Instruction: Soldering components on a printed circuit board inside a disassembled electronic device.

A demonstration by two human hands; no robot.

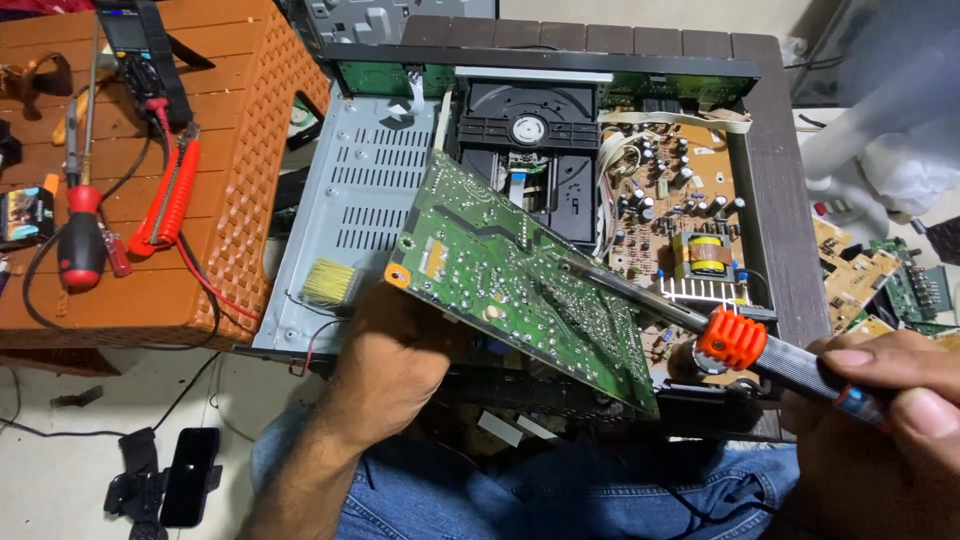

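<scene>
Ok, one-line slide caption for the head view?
Left hand tilts a green circuit board over an opened disc player; right hand touches a soldering iron to it.

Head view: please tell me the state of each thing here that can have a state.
Green circuit board: lifted out, tilted, solder side up, held by left hand.
Soldering iron: gripped in right hand, tip on the board.
Disc player chassis: cover off, insides exposed.
Red-handled screwdriver: lying unused on the stool.
Phone: on the floor, screen dark.
</scene>
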